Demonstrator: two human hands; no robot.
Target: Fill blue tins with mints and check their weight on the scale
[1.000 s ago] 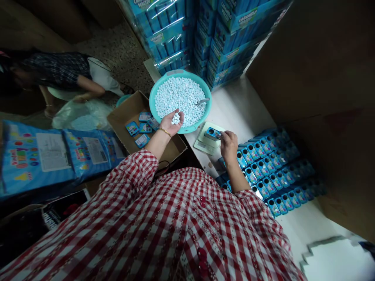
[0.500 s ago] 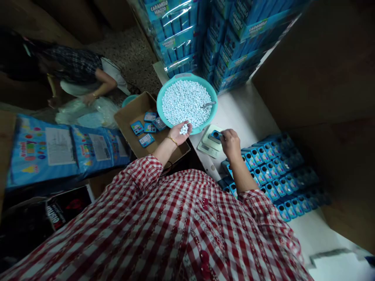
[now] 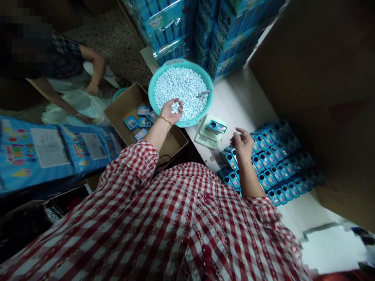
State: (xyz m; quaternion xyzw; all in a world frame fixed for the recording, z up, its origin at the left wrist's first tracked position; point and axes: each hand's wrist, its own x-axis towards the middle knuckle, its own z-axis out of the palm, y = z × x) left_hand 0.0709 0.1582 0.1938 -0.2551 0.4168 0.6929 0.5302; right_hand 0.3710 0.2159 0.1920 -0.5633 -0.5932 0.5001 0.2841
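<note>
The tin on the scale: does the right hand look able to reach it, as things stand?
Most likely yes: the right hand is close to the scale and seems empty, and nothing visible stands between it and the tin.

Light is dim, plastic-wrapped boxes point(image 3: 165, 29) catch glare, and upper corners lie dark.

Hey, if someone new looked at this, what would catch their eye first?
Probably the teal basin full of pale pieces, upper middle, with the left hand cupping some near its rim. Right of that, a blue container sits on a pale scale, the right hand apart from it. Farther right stand rows of similar blue containers.
</note>
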